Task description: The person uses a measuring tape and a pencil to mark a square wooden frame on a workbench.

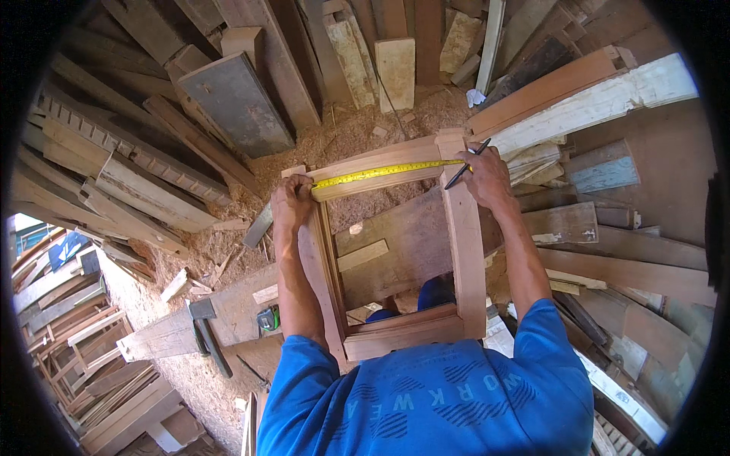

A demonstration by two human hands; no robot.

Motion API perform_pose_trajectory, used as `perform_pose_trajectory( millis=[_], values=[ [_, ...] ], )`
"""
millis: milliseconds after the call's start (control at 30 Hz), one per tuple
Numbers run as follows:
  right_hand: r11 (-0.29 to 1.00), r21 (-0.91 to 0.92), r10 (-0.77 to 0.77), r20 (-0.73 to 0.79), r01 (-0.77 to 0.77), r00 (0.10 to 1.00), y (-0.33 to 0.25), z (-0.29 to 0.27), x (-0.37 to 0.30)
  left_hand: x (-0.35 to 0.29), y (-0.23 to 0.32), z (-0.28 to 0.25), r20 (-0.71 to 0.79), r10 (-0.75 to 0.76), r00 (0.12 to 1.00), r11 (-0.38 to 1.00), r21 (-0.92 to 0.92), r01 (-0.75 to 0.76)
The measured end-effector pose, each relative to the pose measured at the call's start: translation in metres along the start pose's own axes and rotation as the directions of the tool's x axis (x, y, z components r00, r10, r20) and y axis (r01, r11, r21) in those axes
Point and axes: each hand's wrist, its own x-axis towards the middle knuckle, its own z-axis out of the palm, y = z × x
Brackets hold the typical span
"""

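Note:
A yellow measuring tape blade (380, 174) is stretched along the far rail of a rectangular wooden frame (465, 258). My left hand (293, 201) is closed on the blade's left end, at the frame's far left corner. Over the far right corner, my right hand (487, 176) is closed around a dark pen (457, 179), its fingers also at the right end of the tape. The pen slants down to the left across the right stile. Whether the fingers pinch the tape's right end is hard to make out.
Below the frame lies a wide board (399, 243). A hammer (207, 334) and a green and black tape measure case (268, 319) rest on a plank at the left. Stacked timber (243, 102) surrounds me, and wood shavings (334, 140) cover the ground.

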Motion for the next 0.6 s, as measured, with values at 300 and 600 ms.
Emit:
perform_pose_trajectory(
  millis=[300, 600],
  values=[
    [0.999, -0.013, -0.041, -0.036, 0.04, 0.999, 0.002, 0.0, -0.002, -0.001, -0.009, 0.007, -0.041, 0.077, 0.996, 0.996, 0.055, -0.074],
    [0.98, 0.094, -0.17, -0.055, 0.174, 0.984, -0.036, 0.002, -0.01, -0.01, -0.008, 0.014, -0.216, 0.277, 0.936, 0.961, 0.051, -0.272]
  ],
)
